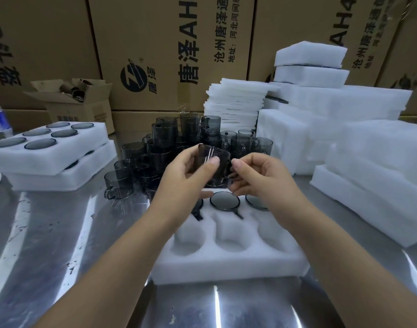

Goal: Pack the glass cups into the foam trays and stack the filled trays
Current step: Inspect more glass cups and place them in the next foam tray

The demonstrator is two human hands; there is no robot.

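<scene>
Smoky glass cup (221,170) being held tilted in the air, just above the far row of the foam tray (226,266) — left hand (186,178) curling round its smooth wall, thumb pressing on it; right hand (261,178) pinching at the handle side, likely turning the handle to meet its slot. Seated cups (224,201) filling the three far wells; three near wells gaping, soft and round-edged. Loose cups (166,138) crowding behind on the shiny metal table (60,233). Two filled trays (49,164) sitting stacked at left — spare foam slabs (237,107) piling up at right.
</scene>
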